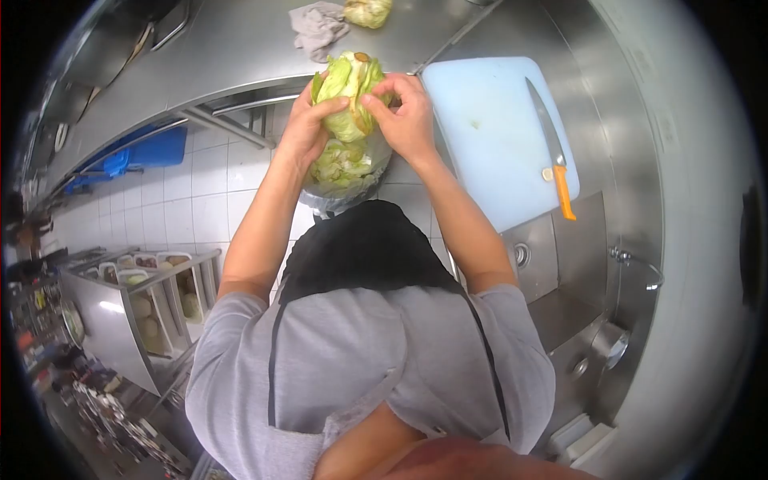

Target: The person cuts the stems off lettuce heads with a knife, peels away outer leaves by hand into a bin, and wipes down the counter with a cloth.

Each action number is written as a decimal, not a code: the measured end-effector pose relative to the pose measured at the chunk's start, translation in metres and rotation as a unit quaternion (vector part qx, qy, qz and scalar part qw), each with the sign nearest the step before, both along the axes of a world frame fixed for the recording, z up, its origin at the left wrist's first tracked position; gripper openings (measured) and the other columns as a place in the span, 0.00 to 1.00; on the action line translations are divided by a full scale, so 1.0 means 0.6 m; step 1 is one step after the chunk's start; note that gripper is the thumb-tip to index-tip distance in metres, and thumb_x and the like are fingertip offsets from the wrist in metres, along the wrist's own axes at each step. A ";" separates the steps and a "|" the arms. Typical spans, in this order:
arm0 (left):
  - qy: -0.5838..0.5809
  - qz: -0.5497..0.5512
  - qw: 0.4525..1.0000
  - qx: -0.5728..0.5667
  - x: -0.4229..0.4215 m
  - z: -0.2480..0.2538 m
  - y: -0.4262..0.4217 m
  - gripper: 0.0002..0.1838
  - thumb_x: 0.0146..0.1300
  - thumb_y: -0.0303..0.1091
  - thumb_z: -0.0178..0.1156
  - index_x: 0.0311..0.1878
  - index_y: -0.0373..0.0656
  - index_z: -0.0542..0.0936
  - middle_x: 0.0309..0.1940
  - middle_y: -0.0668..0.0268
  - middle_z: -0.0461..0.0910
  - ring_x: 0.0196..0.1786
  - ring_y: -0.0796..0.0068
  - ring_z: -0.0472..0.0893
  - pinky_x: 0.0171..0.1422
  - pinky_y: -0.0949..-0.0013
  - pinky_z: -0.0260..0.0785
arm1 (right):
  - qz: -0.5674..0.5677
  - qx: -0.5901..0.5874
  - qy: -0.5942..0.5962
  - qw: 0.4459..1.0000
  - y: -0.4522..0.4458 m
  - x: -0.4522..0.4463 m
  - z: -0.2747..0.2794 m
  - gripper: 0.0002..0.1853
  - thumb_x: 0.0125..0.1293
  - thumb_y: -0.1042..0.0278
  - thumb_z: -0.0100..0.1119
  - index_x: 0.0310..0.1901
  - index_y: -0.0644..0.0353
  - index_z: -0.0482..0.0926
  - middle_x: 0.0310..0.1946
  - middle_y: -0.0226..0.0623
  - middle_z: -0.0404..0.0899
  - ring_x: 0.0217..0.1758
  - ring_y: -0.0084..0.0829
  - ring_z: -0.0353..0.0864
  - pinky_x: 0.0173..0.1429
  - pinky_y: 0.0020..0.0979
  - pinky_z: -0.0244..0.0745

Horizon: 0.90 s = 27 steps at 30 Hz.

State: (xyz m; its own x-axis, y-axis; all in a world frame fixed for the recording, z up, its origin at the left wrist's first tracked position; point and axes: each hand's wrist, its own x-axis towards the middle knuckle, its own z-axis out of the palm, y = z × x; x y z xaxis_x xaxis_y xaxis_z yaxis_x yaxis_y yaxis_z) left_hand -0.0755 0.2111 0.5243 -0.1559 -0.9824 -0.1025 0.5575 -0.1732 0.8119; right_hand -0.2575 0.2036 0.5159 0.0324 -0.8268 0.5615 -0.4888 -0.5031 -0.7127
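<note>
A head of iceberg lettuce (346, 84), with a brown cut stem and a browned leaf edge, is held up in front of me. My left hand (309, 124) is wrapped round its left side, thumb across the front. At its right side, my right hand (410, 120) has thumb and fingers pinched at an outer leaf; the exact grip is partly hidden. Directly below the lettuce stands a bin (376, 172) lined with a clear bag, and loose lettuce leaves (340, 170) lie in it.
A blue-white cutting board (496, 136) spans the sink at right, carrying an orange-handled knife (552, 144) and a small cut piece (547, 174). On the steel counter (240, 40) are a grey cloth (318, 28) and another lettuce (368, 11). Food containers stand on a cart (112, 320) at left.
</note>
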 end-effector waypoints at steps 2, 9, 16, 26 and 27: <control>0.039 0.018 0.999 0.011 0.031 -0.001 0.017 0.36 0.59 0.23 0.67 0.71 0.36 0.67 0.61 0.57 0.78 0.64 0.63 0.79 0.70 0.58 0.71 | 0.011 0.078 -0.027 0.997 0.002 0.022 -0.001 0.10 0.62 0.70 0.71 0.42 0.63 0.83 0.42 0.39 0.85 0.40 0.28 0.84 0.42 0.26 0.80; 0.038 0.077 0.996 -0.026 0.090 -0.033 0.047 0.38 0.57 0.20 0.67 0.72 0.38 0.67 0.62 0.59 0.78 0.64 0.63 0.78 0.71 0.59 0.70 | 0.033 0.065 -0.098 0.993 0.002 0.099 0.002 0.13 0.62 0.71 0.71 0.46 0.65 0.82 0.38 0.37 0.86 0.37 0.22 0.84 0.41 0.27 0.80; 0.072 0.117 0.990 -0.028 0.110 -0.052 0.059 0.38 0.58 0.23 0.65 0.74 0.37 0.65 0.66 0.57 0.74 0.68 0.61 0.76 0.73 0.55 0.68 | 0.039 0.176 -0.230 0.956 -0.004 0.111 -0.013 0.09 0.58 0.78 0.63 0.41 0.66 0.80 0.34 0.37 0.84 0.32 0.23 0.83 0.39 0.25 0.78; 0.321 0.083 0.941 0.062 0.146 -0.087 0.062 0.40 0.51 0.41 0.61 0.71 0.38 0.70 0.67 0.55 0.75 0.70 0.51 0.73 0.78 0.46 0.63 | 0.010 0.330 -0.660 0.675 -0.022 0.090 -0.044 0.17 0.62 0.80 0.44 0.52 0.64 0.74 0.44 0.43 0.79 0.46 0.36 0.80 0.50 0.40 0.79; 0.331 0.079 0.938 0.070 0.146 -0.094 0.062 0.40 0.51 0.41 0.60 0.71 0.38 0.71 0.67 0.55 0.76 0.70 0.51 0.74 0.78 0.46 0.63 | 0.001 0.330 -0.649 0.685 -0.027 0.087 -0.063 0.16 0.62 0.80 0.44 0.50 0.64 0.75 0.44 0.42 0.79 0.45 0.36 0.80 0.52 0.39 0.80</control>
State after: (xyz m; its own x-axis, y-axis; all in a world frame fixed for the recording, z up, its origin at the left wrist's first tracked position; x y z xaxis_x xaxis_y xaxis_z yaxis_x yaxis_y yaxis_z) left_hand 0.0124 0.2482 0.4678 -0.0845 -0.9829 -0.1636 0.9590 -0.1248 0.2546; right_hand -0.2053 0.1872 0.4782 -0.1385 -0.9150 -0.3788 0.7729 0.1393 -0.6190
